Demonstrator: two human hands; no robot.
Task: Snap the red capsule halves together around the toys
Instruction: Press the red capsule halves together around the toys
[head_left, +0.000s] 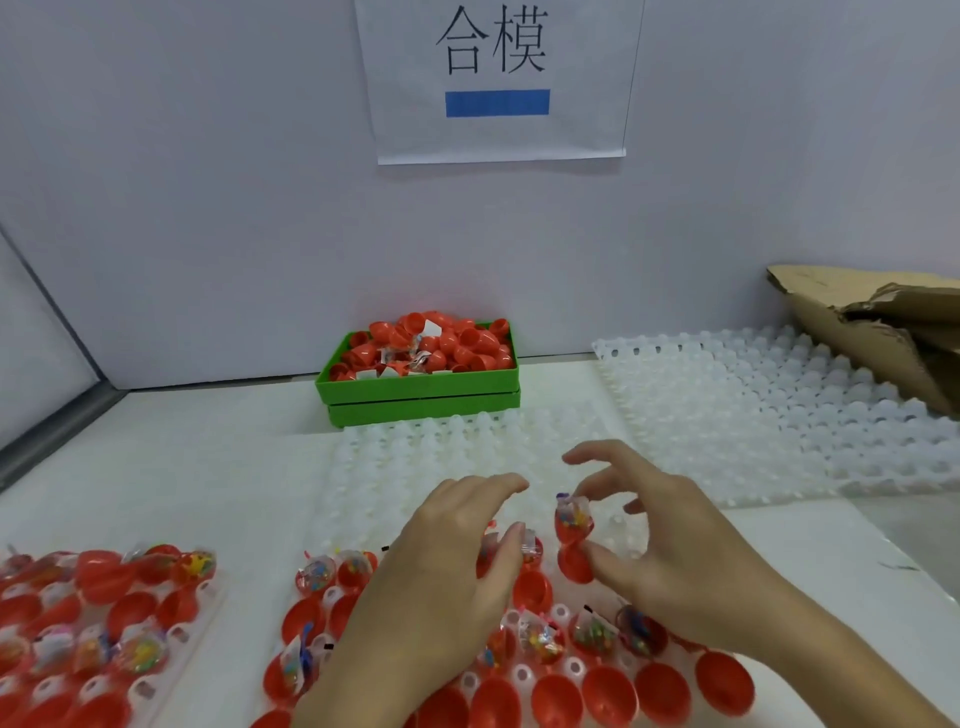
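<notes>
My right hand (675, 551) pinches an open red capsule (574, 564) just above the near tray: the thumb presses its lower half and the index fingertip touches the bagged toy (571, 512) that sticks out of its upper half. My left hand (452, 566) is curled beside it, thumb and fingers closed round a red capsule half (487, 548) that is mostly hidden. Below both hands lies a white tray (522, 674) of red halves, several with bagged toys in them.
A second tray of filled red halves (104, 623) lies at the left. A green box (415, 397) heaped with red capsules stands at the back wall. Unfilled translucent trays (753, 410) spread to the right, beside torn cardboard (857, 338).
</notes>
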